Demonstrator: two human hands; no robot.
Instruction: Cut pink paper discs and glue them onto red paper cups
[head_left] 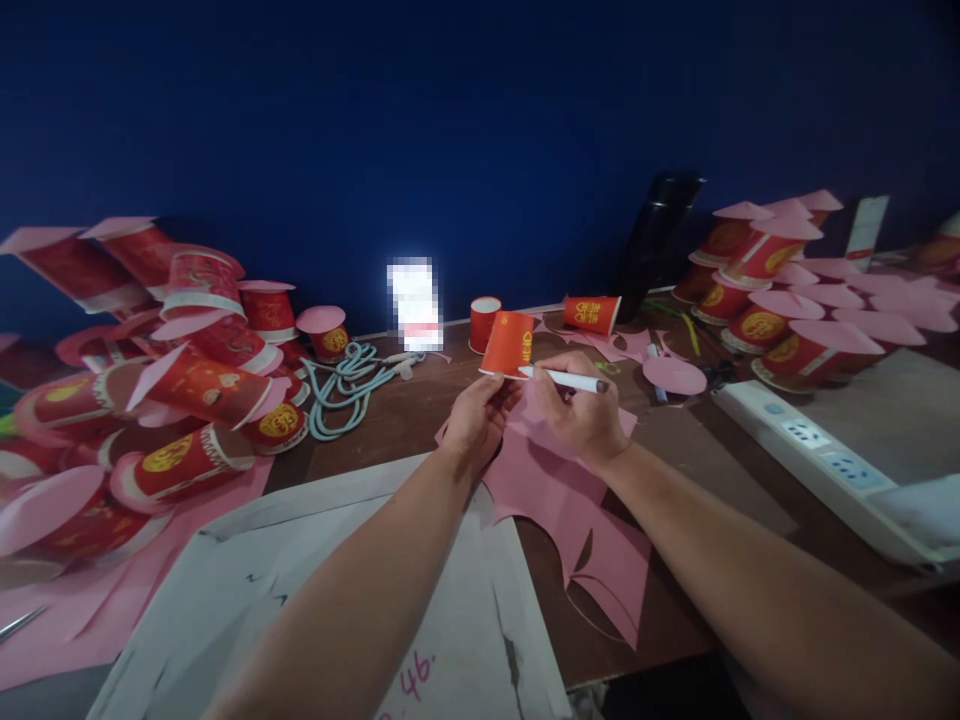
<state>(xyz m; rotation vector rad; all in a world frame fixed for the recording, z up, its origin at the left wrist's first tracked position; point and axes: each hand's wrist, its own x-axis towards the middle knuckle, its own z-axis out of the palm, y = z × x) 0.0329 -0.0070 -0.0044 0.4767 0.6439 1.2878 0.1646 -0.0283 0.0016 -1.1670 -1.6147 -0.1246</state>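
My left hand (478, 418) is closed on the lower part of a red paper cup (507, 343) with gold lettering, holding it slightly tilted above the table. In my right hand (581, 412) is a white marker pen (568, 379), its tip at the cup's lower right edge; whether the tip touches is too small to tell. Under both hands lies a cut sheet of pink paper (555, 460) with curved edges. Just behind stand another red cup (482, 325) and a red cup lying on its side (592, 315).
Red cups with pink paper discs pile up at left (217, 390) and right (772, 250). A lit phone (415, 305), a pale blue cable (349, 390), a black bottle (660, 240) and a white power strip (817, 460) surround the work. A white board (315, 560) lies in front.
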